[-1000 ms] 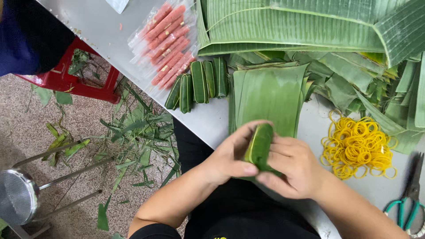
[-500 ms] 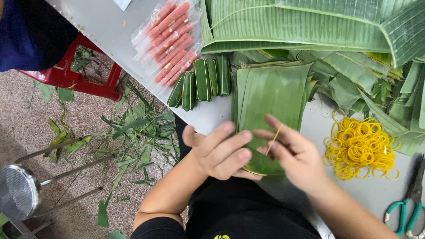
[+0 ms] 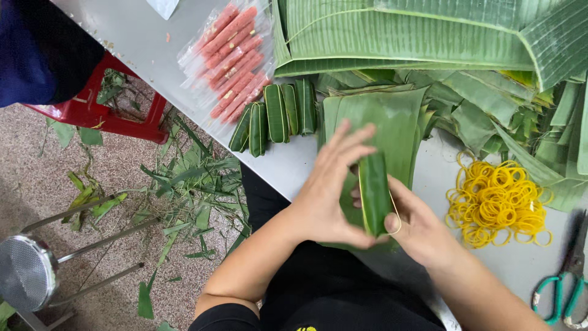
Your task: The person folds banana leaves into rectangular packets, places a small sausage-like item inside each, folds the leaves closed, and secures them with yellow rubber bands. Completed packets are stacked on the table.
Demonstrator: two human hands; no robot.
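A person holds a leaf-wrapped roll (image 3: 374, 193) upright between both hands above a grey tabletop (image 3: 138, 34).

The left hand (image 3: 327, 190) cups the roll's side, fingers spread and half open; the right hand (image 3: 416, 224) grips its lower end, a yellow rubber band (image 3: 397, 214) looped beside the thumb. Behind the roll lies a stack of cut banana leaves (image 3: 386, 116). Left of that stack sit finished green rolls (image 3: 275, 116) and packed pink sausages (image 3: 233, 58). Right of the roll lie a heap of yellow rubber bands (image 3: 496, 202) and scissors (image 3: 566, 288).
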